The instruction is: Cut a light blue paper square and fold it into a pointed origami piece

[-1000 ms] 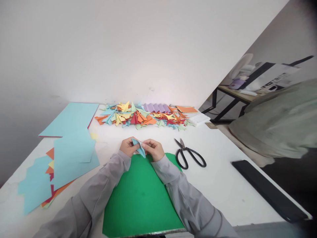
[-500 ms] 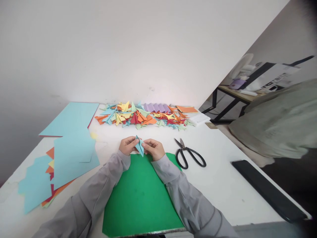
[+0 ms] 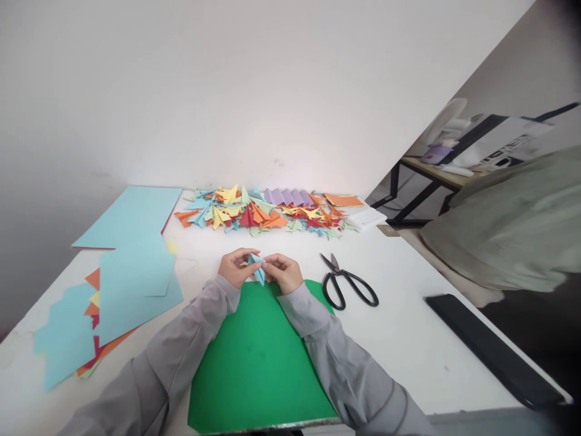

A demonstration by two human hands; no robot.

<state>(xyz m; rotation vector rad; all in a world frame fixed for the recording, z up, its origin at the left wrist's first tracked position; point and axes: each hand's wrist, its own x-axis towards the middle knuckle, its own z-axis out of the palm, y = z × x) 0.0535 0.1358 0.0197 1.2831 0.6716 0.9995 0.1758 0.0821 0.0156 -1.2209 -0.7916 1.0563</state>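
Note:
A small folded light-blue paper piece [image 3: 258, 267] is pinched between both hands just above the far edge of a green sheet [image 3: 256, 363]. My left hand [image 3: 235, 267] grips its left side with closed fingers. My right hand [image 3: 284, 272] pinches its right side. Both hands hover over the white table [image 3: 408, 339], with grey sleeves reaching back toward me.
Black scissors [image 3: 347, 286] lie right of my hands. A heap of coloured folded paper shapes [image 3: 263, 213] sits at the far edge. Light-blue and orange sheets [image 3: 127, 272] lie on the left. A black bar [image 3: 494, 348] lies at the right edge. Another person's garment [image 3: 512, 224] is at right.
The blue paper piece has been turned and worked between my fingers; it now sits lower and more folded in. My hands stayed in the same spot.

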